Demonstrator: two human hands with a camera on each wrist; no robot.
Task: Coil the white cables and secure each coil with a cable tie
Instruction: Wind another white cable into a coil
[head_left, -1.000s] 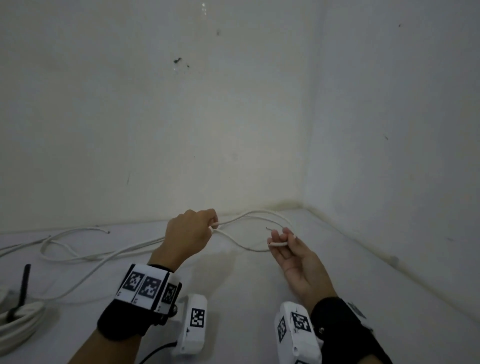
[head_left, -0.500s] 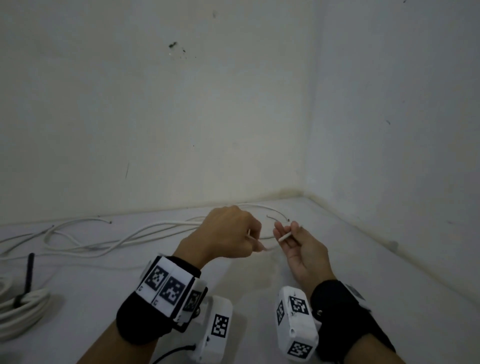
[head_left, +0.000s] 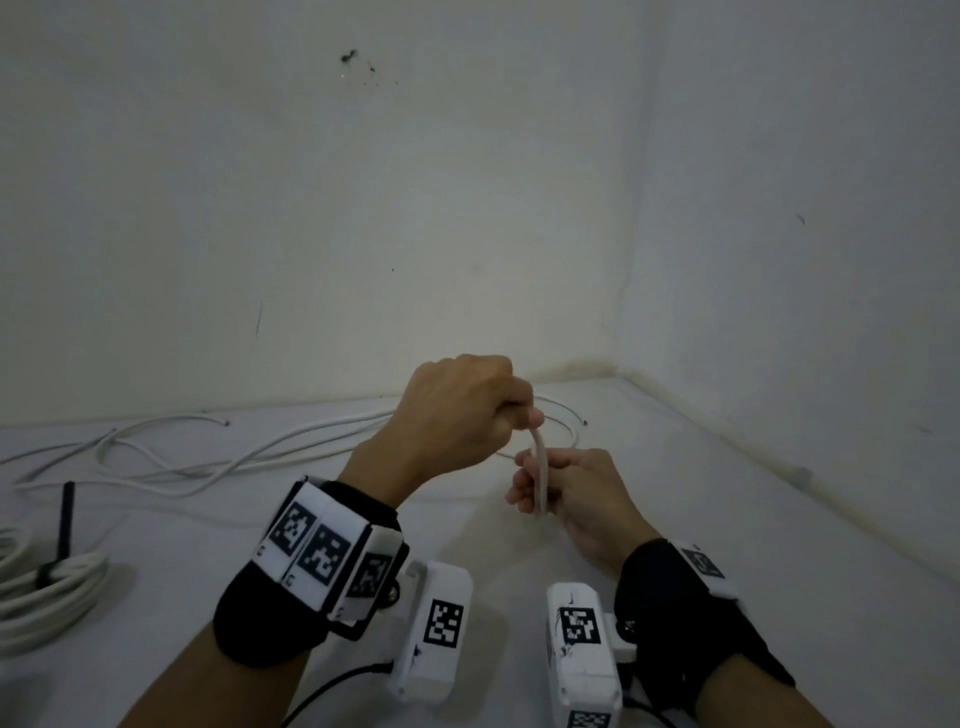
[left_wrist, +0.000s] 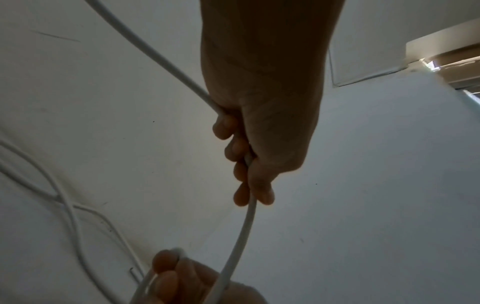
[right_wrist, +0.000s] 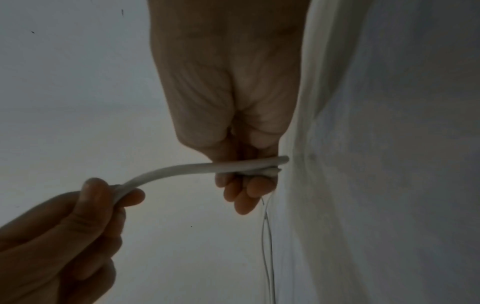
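Note:
A long white cable (head_left: 249, 454) trails in loose loops over the white floor from the left toward the corner. My left hand (head_left: 462, 410) is raised above the floor, fingers curled round the cable (left_wrist: 241, 232), which leaves the fist downward. Just below and right of it, my right hand (head_left: 561, 488) pinches the cable's end section (head_left: 539, 478) between thumb and fingers. In the right wrist view two runs of cable (right_wrist: 207, 167) lie together in that pinch. A finished white coil (head_left: 36, 597) bound by a black cable tie (head_left: 65, 525) lies at the far left.
Two white walls meet in a corner (head_left: 618, 364) just beyond my hands. The right wall's base (head_left: 779, 467) runs close along the right side. Open white floor (head_left: 519, 561) lies under and in front of my hands.
My left hand has travelled right and upward along the cable until it sits just above the right hand. The right hand has turned, so the cable end now stands upright.

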